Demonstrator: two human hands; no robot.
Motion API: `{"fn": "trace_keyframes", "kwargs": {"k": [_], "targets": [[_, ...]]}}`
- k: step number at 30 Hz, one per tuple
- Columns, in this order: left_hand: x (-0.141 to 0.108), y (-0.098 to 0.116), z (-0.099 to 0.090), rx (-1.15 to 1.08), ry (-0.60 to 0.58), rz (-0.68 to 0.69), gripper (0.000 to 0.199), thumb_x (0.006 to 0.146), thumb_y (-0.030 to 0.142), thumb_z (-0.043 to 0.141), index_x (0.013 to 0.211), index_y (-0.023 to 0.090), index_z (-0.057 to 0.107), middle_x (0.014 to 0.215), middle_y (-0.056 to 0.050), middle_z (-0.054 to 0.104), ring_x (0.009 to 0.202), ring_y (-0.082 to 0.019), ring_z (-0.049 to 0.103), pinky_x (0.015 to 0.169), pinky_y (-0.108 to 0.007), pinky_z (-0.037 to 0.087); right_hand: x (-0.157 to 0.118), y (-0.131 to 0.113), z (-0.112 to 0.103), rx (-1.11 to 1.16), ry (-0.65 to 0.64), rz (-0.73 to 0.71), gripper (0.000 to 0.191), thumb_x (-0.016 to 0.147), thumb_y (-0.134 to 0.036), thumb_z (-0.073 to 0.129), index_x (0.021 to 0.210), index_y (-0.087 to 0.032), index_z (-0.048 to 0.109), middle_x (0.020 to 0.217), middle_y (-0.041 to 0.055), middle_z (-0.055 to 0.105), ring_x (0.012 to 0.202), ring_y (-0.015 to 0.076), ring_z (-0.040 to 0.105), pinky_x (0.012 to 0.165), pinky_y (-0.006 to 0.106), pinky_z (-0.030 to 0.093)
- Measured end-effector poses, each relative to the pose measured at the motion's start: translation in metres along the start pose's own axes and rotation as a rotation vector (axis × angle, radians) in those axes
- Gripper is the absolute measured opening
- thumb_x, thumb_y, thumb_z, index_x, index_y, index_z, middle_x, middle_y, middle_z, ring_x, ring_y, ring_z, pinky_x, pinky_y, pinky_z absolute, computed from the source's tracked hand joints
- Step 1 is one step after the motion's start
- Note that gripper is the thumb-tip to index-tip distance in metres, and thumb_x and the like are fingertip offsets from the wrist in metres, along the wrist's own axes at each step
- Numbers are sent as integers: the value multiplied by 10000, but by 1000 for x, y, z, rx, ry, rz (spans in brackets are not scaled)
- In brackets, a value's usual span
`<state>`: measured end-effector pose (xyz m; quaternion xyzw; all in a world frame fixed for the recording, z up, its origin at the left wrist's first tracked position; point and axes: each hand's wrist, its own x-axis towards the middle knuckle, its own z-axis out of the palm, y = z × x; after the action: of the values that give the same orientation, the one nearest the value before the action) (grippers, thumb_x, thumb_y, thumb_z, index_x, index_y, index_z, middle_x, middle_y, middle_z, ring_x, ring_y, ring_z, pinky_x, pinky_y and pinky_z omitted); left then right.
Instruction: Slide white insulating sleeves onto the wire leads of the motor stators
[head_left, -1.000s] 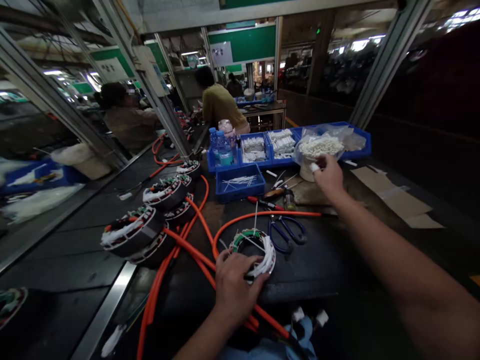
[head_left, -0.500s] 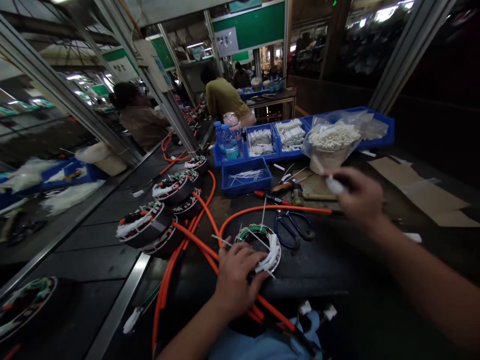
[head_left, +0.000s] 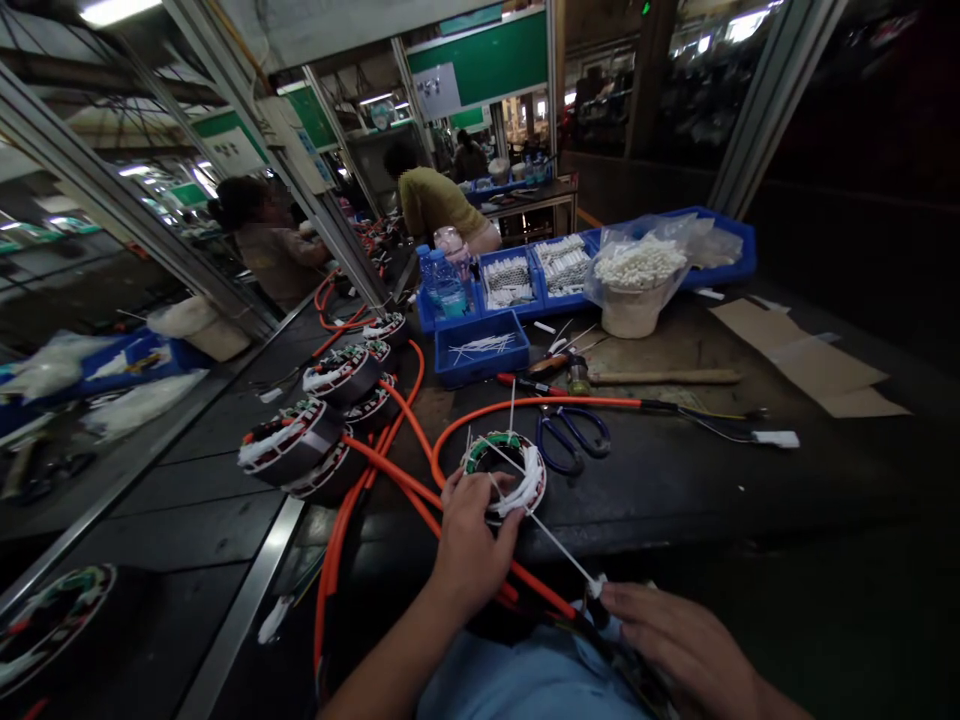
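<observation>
A stator ring (head_left: 534,492), with white-wrapped windings and a green section, rests near the bench's front edge. My left hand (head_left: 474,525) is closed around its near-left rim, thumb in front and fingers over the top. From the ring's near side a thin white strip (head_left: 561,546) runs taut to my right hand (head_left: 679,632). A small white piece (head_left: 597,586) sits at those fingertips, where the strip ends; whether it is a finger covering cannot be told. Other thin white strips (head_left: 512,408) stick up from the ring. Blue-handled scissors (head_left: 574,440) lie right beside it.
More stators (head_left: 289,440) are stacked at left, with orange cables (head_left: 390,470) trailing between. Behind stand a blue tray (head_left: 480,370) of white strips, blue bins (head_left: 551,300) of white tubes and a tub (head_left: 631,312). A hammer (head_left: 660,377) and cardboard (head_left: 810,360) lie right.
My right hand has come from beside the tub, down and toward me, to the front edge. A strip now stretches between it and the ring. My left hand stays on the ring.
</observation>
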<state>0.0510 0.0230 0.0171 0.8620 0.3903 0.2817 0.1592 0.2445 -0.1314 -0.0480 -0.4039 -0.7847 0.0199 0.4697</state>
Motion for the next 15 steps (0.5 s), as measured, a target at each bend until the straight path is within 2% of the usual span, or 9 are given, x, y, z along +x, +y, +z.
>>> {"fn": "trace_keyframes", "kwargs": {"k": [5,10,15], "targets": [[-1,-2,1,15,-4,21,175,753,190,546,927,197,530,883,-29,620,882,-201,573,969,-496,315,-10,1,3,5,-29,20,429,905,-230,396,1330,-186,363,1104,124,633,1082,219,549,846,328,518],[-4,-7,4,31,23,89,194,769,178,528,961,198,514,909,-38,615,909,-202,560,970,-496,309,-14,2,3,-9,-10,2,399,907,-237,369,1299,-166,392,1065,127,651,1079,206,555,839,298,522],[-7,-8,8,88,38,149,230,795,173,492,1024,192,495,958,-61,620,951,-219,548,975,-521,290,-5,4,8,-9,0,-46,408,894,-196,380,1297,-135,382,1075,151,641,1125,226,518,854,338,512]]}}
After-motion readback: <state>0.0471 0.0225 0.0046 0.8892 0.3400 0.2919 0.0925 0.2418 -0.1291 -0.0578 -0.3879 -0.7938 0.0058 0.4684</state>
